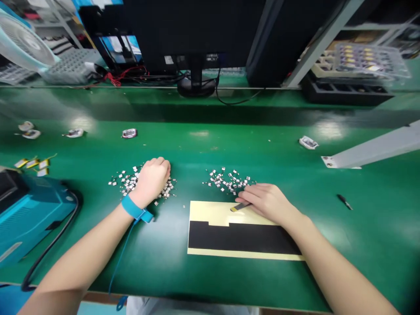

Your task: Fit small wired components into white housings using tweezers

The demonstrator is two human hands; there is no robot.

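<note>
My left hand (152,177), with a blue wrist strap (134,208) on it, rests over a pile of small white-faced parts with short dark leads (128,181). Its fingers are curled inward, and what they may pinch is hidden. My right hand (264,200) is closed around a flat dark grey tool with a yellow end (239,207); its other end is hidden. This hand lies over the upper edge of a pale yellow sheet (203,212) bearing a wide black strip (243,237). Just beyond its fingertips spreads a second pile of the small parts (226,179).
A blue machine (33,214) with a black cable stands at the left. Beyond it lie yellow battery-like pieces (33,163). White devices (129,133) sit along the bench. On the right are a black-handled tool (344,201) and a slanted metal post (377,146). A monitor (197,35) stands behind.
</note>
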